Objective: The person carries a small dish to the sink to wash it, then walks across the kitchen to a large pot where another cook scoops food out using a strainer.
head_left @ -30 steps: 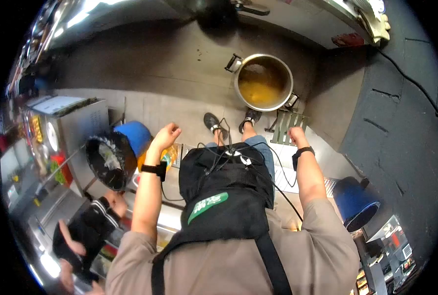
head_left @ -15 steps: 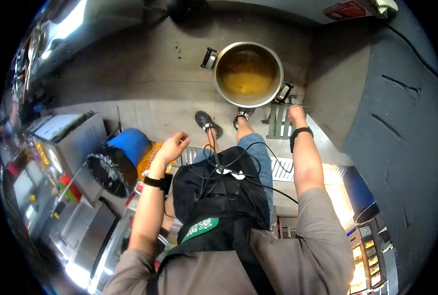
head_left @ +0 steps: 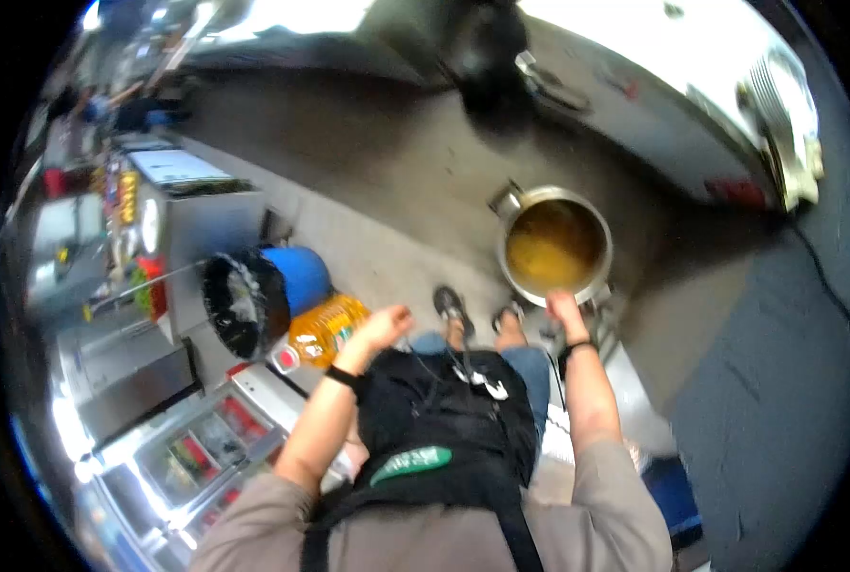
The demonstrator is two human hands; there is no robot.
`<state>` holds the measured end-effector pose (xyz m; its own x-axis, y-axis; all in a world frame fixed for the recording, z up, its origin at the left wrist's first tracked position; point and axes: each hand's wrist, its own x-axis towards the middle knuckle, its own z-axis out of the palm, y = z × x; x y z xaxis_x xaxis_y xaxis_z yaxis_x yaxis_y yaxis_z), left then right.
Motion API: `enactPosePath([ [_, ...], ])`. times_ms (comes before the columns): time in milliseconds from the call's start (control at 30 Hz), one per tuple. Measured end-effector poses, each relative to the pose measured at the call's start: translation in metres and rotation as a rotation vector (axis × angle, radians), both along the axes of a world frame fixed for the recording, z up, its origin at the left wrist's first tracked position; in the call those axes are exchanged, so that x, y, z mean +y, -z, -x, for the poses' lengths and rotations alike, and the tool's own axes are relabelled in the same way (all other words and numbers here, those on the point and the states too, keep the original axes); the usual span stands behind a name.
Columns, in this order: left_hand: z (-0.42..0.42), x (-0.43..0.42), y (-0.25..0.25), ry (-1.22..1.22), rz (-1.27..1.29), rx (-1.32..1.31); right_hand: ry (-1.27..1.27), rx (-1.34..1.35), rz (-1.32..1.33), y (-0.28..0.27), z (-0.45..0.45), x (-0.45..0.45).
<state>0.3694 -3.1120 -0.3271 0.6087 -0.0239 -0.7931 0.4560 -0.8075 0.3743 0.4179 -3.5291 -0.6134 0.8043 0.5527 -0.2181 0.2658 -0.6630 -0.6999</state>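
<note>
A large metal pot [head_left: 604, 272] with side handles holds yellowish-brown liquid and stands ahead of me. My right hand [head_left: 565, 307] is closed in a loose fist before the pot's near rim in the view; no object shows in it, and I cannot tell whether it touches the pot. My left hand [head_left: 387, 327] is raised at the left with its fingers loosely bent and apart, holding nothing visible. Beside it in view is a big jug of yellow oil [head_left: 327, 329]. A black apron [head_left: 444, 405] with cables on it covers my front. Motion blurs the picture.
A blue barrel [head_left: 297, 278] and a bin lined with a black bag [head_left: 245, 303] stand at the left. Below them is a counter with food trays [head_left: 205, 446]. A grey wall [head_left: 758, 381] closes the right side. Stacked plates [head_left: 773, 95] sit on the upper-right counter.
My view has turned and shifted, so the pot appears lower and further right. The oil jug and the food trays show more fully. Both hands remain raised, without a visible new hold.
</note>
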Motion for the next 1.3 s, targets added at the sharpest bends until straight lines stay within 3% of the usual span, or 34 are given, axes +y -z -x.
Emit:
enactPosePath([
  [33,0.008,0.01,0.001,0.004,-0.02,-0.041,-0.058,-0.217,-0.038,-0.001,0.0,0.01],
  [133,0.009,0.026,-0.031,-0.103,-0.029,-0.054,-0.176,-0.318,0.0,0.019,-0.001,0.028],
  [167,0.015,0.036,-0.035,-0.114,-0.017,-0.051,-0.291,0.06,0.164,0.017,-0.009,0.033],
  [233,0.031,0.057,-0.038,-0.196,-0.002,-0.12,0.648,1.115,-0.108,-0.037,-0.031,0.065],
  [367,0.07,0.116,-0.039,-0.312,-0.03,-0.109,0.703,1.051,0.025,-0.049,-0.054,0.102],
  [433,0.089,0.143,-0.035,-0.325,-0.035,-0.096,-0.386,-0.276,0.202,-0.035,-0.067,0.108],
  [467,0.099,0.164,-0.025,-0.342,-0.018,-0.063,-0.226,0.142,0.247,-0.014,-0.071,0.117],
  [533,0.109,0.193,-0.015,-0.362,0.006,0.074,0.243,0.63,0.023,-0.048,-0.089,0.154],
  [567,0.101,0.209,-0.018,-0.359,0.007,0.172,-0.103,-0.044,0.085,-0.063,-0.09,0.169],
  [600,0.109,0.228,-0.007,-0.378,0.029,0.104,0.133,0.386,0.045,-0.038,-0.09,0.178],
  [633,0.116,0.244,0.002,-0.403,0.048,0.028,0.473,0.686,-0.214,-0.072,-0.099,0.196],
  [667,0.117,0.259,0.007,-0.395,0.022,0.015,0.495,0.764,-0.074,-0.07,-0.111,0.21],
  [700,0.116,0.272,0.011,-0.397,-0.012,-0.005,0.813,0.932,-0.341,-0.065,-0.11,0.228],
  [833,0.109,0.32,0.014,-0.431,0.019,0.061,0.917,0.898,-0.131,-0.035,-0.135,0.268],
  [900,0.085,0.327,0.0,-0.493,0.027,0.111,1.047,0.867,-0.231,-0.013,-0.142,0.275],
  [967,0.08,0.34,0.009,-0.468,0.021,0.106,0.983,0.926,-0.157,-0.02,-0.168,0.29],
  [1067,0.051,0.352,0.011,-0.452,-0.016,0.183,1.033,0.909,-0.186,0.013,-0.192,0.302],
  [1167,0.032,0.369,0.019,-0.485,-0.036,0.2,1.18,0.844,-0.223,0.084,-0.217,0.289],
  [1200,0.019,0.378,0.025,-0.567,-0.013,0.226,1.147,0.752,-0.329,0.149,-0.218,0.274],
  [1267,-0.026,0.376,0.021,-0.655,-0.021,0.261,1.145,0.738,-0.169,0.161,-0.238,0.272],
  [1300,-0.036,0.379,0.029,-0.671,-0.04,0.26,1.121,0.678,-0.249,0.207,-0.228,0.253],
])
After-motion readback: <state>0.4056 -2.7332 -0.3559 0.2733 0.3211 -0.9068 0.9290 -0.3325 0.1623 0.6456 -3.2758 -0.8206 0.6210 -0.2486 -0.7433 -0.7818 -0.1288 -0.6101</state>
